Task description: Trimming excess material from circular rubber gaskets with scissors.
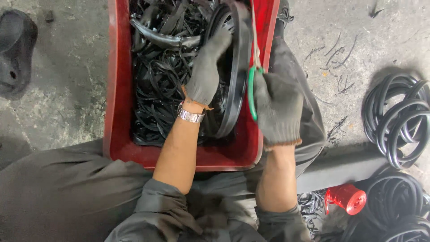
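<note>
Left hand (205, 74) – gloved, closed on rubber band (236, 67) over red bin (117, 89), right hand (277, 110) gripping green scissors (251, 85) at band's right edge, rubber coils (396, 118) far right on floor.

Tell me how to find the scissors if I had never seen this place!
Look at the big red tub full of black rubber strips between the person's knees. At its right edge, the right hand in a grey glove grips the scissors. They are the only thing there with bright green handle loops, while everything around them is black, grey or red.
</note>
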